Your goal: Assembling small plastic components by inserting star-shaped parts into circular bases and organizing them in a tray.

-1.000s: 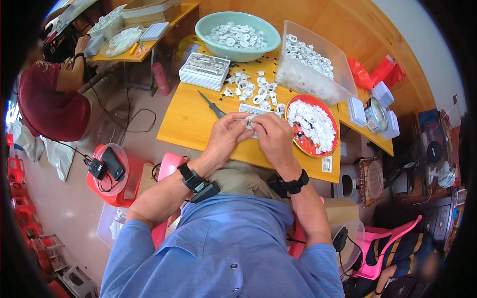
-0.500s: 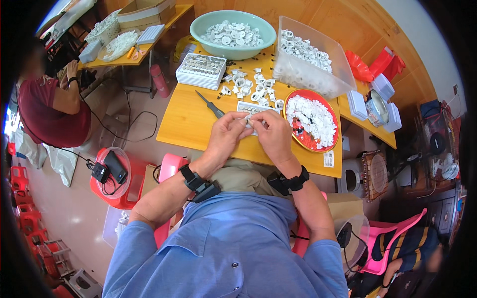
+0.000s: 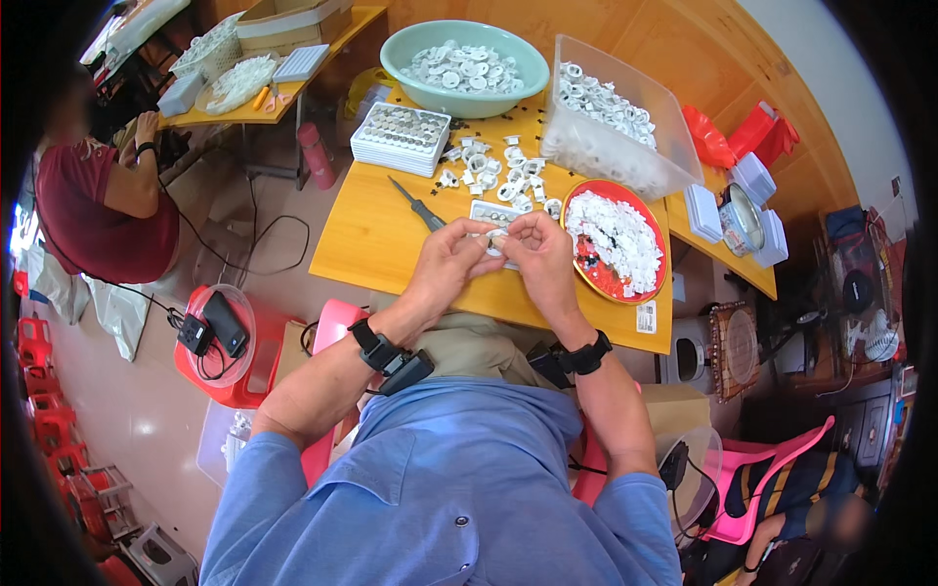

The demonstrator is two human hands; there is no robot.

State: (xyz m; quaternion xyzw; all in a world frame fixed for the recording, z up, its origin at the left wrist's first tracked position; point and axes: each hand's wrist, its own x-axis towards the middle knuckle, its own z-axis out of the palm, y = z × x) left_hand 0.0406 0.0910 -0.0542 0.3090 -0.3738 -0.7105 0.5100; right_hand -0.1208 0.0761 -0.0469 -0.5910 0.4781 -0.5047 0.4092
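My left hand [image 3: 450,262] and my right hand [image 3: 539,252] meet over the near part of the yellow table [image 3: 371,234]. Together they pinch a small white plastic part [image 3: 499,238] between the fingertips. Just beyond them lies a small white tray [image 3: 493,212] and a scatter of loose white parts [image 3: 489,166]. A red plate [image 3: 618,241] heaped with white parts sits right of my right hand. A dark screwdriver [image 3: 418,205] lies left of my left hand.
A green bowl [image 3: 465,68] and a clear bin [image 3: 616,122] of white parts stand at the back, a stack of white trays [image 3: 401,139] at the left. A person in red [image 3: 103,205] sits at another table far left. A red stool [image 3: 220,342] is below.
Both hands stay together on the small part with only slight finger shifts. The view has drifted a little.
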